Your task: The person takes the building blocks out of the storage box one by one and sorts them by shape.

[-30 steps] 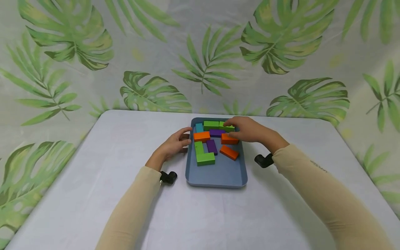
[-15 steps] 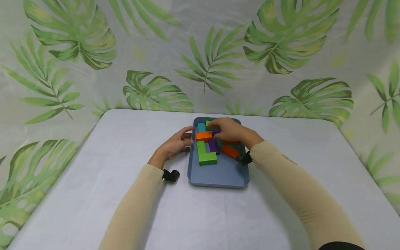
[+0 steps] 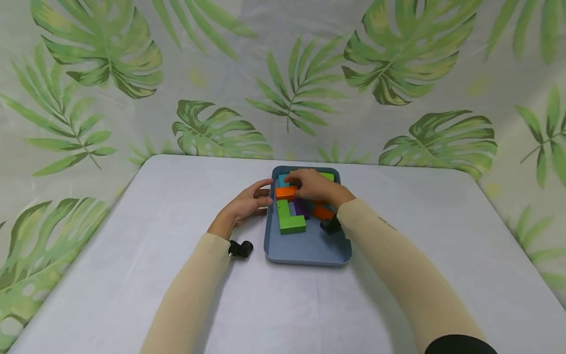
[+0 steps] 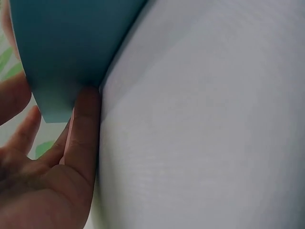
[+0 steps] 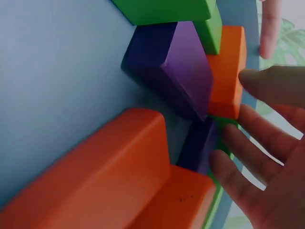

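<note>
A blue-grey tray (image 3: 305,251) holds several coloured blocks. At its left wall is my left hand (image 3: 243,205), fingers spread and loosely bent; the left wrist view has its fingertips against the tray's outer side (image 4: 66,62). My right hand (image 3: 311,184) reaches over the back of the tray, its fingertips by the teal block (image 3: 281,180). The thumb is right at an orange block (image 5: 228,78), while the other fingers stay apart and extended. This hand partly covers the green blocks (image 3: 327,175) along the back and a purple block (image 3: 302,210).
Two green blocks form an L at the tray's left, the nearer one (image 3: 292,225) lying crosswise. An orange block (image 3: 323,212) lies slanted on the right, beside the black wrist camera (image 3: 330,226). A white cloth (image 3: 199,187) covers the table; a leaf-patterned curtain (image 3: 292,93) hangs behind.
My right hand has moved left across the tray, from the back right blocks to the teal and orange blocks at the left. The left hand has stayed at the tray's side.
</note>
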Demonstrator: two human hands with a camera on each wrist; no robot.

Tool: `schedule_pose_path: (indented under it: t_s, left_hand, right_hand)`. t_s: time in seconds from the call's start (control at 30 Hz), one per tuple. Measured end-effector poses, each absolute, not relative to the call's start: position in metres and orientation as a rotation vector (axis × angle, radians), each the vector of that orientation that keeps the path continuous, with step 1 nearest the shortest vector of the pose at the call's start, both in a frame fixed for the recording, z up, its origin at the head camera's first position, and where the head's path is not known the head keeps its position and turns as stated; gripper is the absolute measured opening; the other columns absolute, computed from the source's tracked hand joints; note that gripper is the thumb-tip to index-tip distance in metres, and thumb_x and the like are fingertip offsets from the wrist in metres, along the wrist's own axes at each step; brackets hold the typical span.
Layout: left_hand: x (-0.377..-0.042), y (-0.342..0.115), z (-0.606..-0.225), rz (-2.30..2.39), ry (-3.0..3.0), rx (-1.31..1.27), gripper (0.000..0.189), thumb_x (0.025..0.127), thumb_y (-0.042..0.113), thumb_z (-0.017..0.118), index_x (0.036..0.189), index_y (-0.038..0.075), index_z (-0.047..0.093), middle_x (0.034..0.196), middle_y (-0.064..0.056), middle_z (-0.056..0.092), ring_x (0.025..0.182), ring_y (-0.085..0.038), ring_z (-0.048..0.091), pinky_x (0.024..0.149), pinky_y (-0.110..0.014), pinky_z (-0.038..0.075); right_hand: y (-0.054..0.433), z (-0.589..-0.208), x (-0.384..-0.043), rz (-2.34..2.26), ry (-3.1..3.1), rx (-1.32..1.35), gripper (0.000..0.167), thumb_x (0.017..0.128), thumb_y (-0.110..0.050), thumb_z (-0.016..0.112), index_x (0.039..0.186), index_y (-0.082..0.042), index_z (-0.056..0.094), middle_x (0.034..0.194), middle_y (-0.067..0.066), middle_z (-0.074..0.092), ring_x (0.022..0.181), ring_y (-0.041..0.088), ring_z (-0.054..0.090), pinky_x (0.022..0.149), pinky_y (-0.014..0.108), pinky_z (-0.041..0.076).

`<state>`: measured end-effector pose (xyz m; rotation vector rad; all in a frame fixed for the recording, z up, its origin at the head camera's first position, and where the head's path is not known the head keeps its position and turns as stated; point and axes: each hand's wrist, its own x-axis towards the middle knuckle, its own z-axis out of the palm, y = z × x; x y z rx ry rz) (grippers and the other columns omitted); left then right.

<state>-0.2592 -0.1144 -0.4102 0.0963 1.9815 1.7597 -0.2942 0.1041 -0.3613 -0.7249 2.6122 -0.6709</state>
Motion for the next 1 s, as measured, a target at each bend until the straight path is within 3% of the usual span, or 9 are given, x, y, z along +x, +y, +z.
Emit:
schedule_pose_path:
  t_s: [0.53,1.0]
  left_hand:
    - [-0.258,-0.115,-0.413,1.732,2.004,0.146,0.067,0.101,0.006,0.053,0.158,0.028,0.026,0.162,-0.015,0.029,0.143,-0.034,0.042,0.117,-0.051,0.038]
    - [-0.257,-0.117,-0.415,1.742,1.971,0.179,0.067,0.101,0.006,0.051,0.158,0.027,0.024,0.162,-0.014,0.028,0.143,-0.035,0.04,0.118,-0.052,0.035]
  right_hand:
    - [0.094,-0.379,-0.298,-0.503,2.728,-0.774,0.038,0.09,-0.012,0.07,0.128,-0.008,0.066,0.124,0.01,0.066,0.108,0.026,0.057,0.106,0.042,0.047]
    - [0.106,-0.369,-0.294,-0.597,2.736,-0.755,0.038,0.09,-0.014,0.069,0.127,-0.006,0.065,0.123,0.01,0.065,0.107,0.026,0.056,0.104,0.04,0.048]
